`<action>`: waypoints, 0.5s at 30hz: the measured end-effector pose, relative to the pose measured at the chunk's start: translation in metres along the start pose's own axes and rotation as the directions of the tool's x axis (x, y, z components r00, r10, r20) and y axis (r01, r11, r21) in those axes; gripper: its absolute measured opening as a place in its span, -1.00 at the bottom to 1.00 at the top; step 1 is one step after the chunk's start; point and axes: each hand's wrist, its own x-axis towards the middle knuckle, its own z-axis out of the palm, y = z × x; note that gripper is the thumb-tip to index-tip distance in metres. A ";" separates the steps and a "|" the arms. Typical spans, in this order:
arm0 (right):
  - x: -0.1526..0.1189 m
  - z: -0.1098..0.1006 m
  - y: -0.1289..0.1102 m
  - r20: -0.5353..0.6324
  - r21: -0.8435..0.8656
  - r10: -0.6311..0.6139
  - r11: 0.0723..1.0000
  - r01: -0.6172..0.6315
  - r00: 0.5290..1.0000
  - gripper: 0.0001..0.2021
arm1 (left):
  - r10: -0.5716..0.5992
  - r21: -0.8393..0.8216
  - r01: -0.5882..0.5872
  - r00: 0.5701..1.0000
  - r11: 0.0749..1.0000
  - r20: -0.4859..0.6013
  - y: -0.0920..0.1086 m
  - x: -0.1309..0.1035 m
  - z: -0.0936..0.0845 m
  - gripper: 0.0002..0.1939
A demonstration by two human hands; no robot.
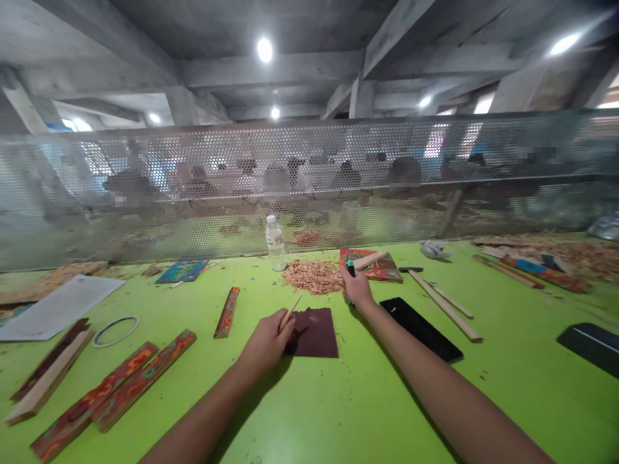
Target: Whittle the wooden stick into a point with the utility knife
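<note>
My left hand (269,338) is closed around a thin wooden stick (291,310), whose pointed tip sticks up past the fingers. Beneath that hand's fingers lies a dark brown sheet of sandpaper (316,335), its top edge ragged. Farther forward, my right hand (356,287) grips a tool with a green and black handle (351,265); its working end cannot be made out. A painted board (393,270) with a pale piece of wood (370,260) on it is just beyond this hand. Wood shavings (312,276) are heaped to its left.
A water bottle (275,243) stands before the perforated metal screen (309,161). To the right are a black phone (420,328), a long wooden stick (447,308) and a hammer-like tool (411,269). Painted wooden strips (145,380), a ring (116,331) and white paper (60,306) occupy the left.
</note>
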 end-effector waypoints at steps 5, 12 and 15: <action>-0.012 -0.004 0.001 0.120 -0.088 0.060 0.995 -0.050 0.991 -0.63 | 0.009 -0.002 -0.009 1.000 1.000 0.022 0.001 -0.001 -0.004 -0.63; -0.057 -0.031 -0.012 0.239 -0.178 0.114 0.981 -0.072 0.964 -0.64 | 0.026 -0.033 -0.027 1.000 0.999 -0.016 0.005 -0.002 -0.003 -0.65; -0.105 -0.056 -0.022 0.287 -0.197 0.113 0.979 -0.057 0.951 -0.70 | 0.020 -0.068 -0.025 0.997 0.997 -0.070 0.012 -0.004 -0.006 -0.68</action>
